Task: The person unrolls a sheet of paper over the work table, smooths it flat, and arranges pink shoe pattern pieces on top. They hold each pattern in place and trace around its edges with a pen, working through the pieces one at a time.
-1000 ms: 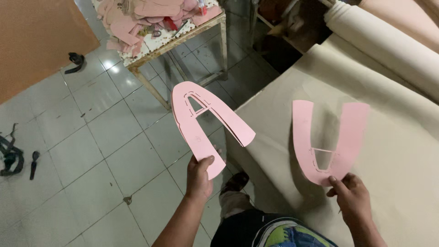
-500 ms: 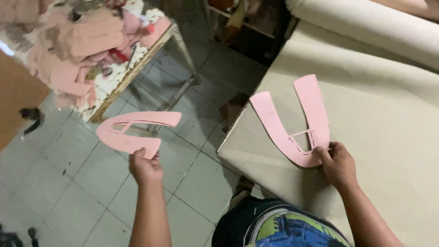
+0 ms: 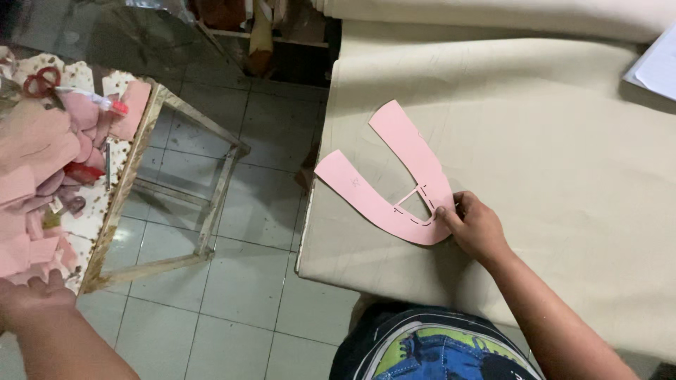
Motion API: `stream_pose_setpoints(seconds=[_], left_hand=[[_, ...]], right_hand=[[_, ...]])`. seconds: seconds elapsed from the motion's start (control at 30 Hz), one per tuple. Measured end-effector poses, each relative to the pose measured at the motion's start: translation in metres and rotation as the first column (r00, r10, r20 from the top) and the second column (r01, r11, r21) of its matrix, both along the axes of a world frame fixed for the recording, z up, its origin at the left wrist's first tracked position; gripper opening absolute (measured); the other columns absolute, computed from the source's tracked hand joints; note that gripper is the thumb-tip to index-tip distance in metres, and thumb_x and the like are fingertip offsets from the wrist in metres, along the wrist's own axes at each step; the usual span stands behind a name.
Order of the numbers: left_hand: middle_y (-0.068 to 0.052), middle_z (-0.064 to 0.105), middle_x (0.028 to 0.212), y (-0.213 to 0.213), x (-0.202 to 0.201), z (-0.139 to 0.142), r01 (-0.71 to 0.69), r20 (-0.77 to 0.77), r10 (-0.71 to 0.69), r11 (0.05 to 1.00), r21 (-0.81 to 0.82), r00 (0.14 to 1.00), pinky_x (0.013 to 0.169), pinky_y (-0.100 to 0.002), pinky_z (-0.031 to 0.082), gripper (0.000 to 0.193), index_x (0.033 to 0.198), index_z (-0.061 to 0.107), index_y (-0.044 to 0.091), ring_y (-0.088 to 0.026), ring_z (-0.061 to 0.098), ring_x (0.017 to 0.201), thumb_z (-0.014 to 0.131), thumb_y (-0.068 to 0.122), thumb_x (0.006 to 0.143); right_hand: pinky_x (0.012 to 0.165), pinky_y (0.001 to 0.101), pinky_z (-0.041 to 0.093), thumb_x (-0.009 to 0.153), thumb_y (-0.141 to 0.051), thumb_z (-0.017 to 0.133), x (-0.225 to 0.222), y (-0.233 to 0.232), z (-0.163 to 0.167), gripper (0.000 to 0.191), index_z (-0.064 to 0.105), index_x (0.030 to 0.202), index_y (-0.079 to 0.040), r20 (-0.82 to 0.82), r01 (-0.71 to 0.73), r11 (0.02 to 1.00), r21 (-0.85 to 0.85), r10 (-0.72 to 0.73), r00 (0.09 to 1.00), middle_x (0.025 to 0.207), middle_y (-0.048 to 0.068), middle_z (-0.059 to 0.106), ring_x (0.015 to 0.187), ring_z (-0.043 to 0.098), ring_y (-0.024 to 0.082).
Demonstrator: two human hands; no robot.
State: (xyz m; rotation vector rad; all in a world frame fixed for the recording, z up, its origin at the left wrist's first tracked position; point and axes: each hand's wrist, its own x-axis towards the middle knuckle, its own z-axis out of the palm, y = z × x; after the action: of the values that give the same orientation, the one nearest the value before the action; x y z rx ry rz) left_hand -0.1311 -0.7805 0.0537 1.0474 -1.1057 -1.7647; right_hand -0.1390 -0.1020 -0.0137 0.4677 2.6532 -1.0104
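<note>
A pink U-shaped card template (image 3: 384, 204) lies flat on the beige fabric (image 3: 549, 141) spread over the work table. My right hand (image 3: 475, 225) pinches its curved bottom edge with thumb and fingers. My left hand (image 3: 32, 295) is low at the far left, resting at the edge of a pile of pink cut pieces (image 3: 42, 155) on a small side table (image 3: 130, 176). The second pink template is not visible in that hand, and the fingers are partly hidden.
Red-handled scissors (image 3: 42, 81) lie on the side table among the pink pieces. A roll of beige fabric (image 3: 493, 10) runs along the far edge. White paper (image 3: 658, 67) sits at the top right. A grey tiled floor (image 3: 246, 281) separates the tables.
My right hand has laid its pink template flat on the fabric. My left hand has swung left and down to the side table, and the template it carried is no longer seen.
</note>
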Motion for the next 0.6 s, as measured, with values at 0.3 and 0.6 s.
stream_pose_setpoints(seconds=[0.3,0.6], left_hand=[[-0.014,0.071,0.117,0.214,-0.033,-0.088,0.733,0.682,-0.336,0.515,-0.444,0.649,0.088,-0.045,0.057,0.025,0.129,0.064,0.001,-0.026,0.071,0.103,0.062,0.015,0.108],[-0.015,0.055,0.144,0.461,0.053,-0.091,0.565,0.868,-0.466,-0.675,-0.475,0.172,0.115,-0.063,0.031,0.072,0.131,0.063,0.012,-0.035,0.045,0.139,0.079,0.044,0.068]], right_hand=[[0.073,0.0335,0.059,0.092,-0.024,0.069,0.028,0.032,-0.010,0.037,0.064,0.119,0.000,0.088,0.236,0.924,-0.302,-0.220,0.972,0.095,0.014,0.076,0.081,0.073,0.020],[0.085,0.0284,0.058,0.093,-0.019,0.069,0.142,0.150,0.009,0.048,0.055,0.133,0.002,-0.180,0.485,0.690,-0.537,-0.656,0.733,0.116,0.008,0.070,0.096,0.072,0.013]])
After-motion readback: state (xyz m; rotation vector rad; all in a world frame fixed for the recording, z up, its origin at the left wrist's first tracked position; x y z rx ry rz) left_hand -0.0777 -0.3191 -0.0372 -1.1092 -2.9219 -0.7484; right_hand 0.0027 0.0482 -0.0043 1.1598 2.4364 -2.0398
